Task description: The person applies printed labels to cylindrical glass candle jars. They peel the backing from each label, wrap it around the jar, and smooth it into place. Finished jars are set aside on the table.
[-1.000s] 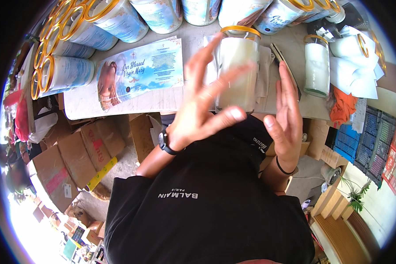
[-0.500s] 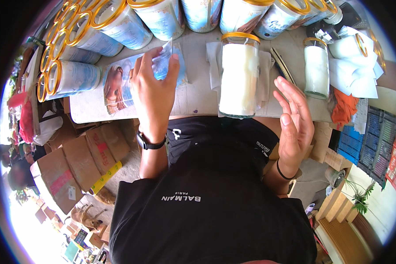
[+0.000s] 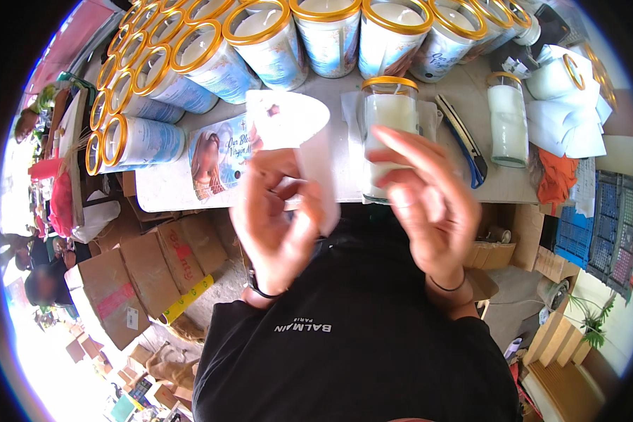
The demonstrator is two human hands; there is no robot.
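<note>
Presently my left hand (image 3: 278, 218) pinches a white label sheet (image 3: 299, 137), fingers closed on its lower part, lifted above the near edge of the bench (image 3: 330, 91). My right hand (image 3: 429, 204) is spread wide, holding nothing, in front of the unlabelled glass candle jar (image 3: 388, 112) that stands upright near the near edge; contact is blurred, possibly none. A printed label (image 3: 218, 155) lies flat toward the left. Labelled candles (image 3: 260, 39) line the far edge.

a white label sheet (image 3: 299, 133), a glass candle jar (image 3: 387, 133) filled white with a gold rim, rows of gold-rimmed jars (image 3: 260, 42) wrapped in pale blue pictured labels, a blue-handled knife (image 3: 464, 144), an orange cloth (image 3: 557, 176), brown cardboard boxes (image 3: 141, 274).
</note>
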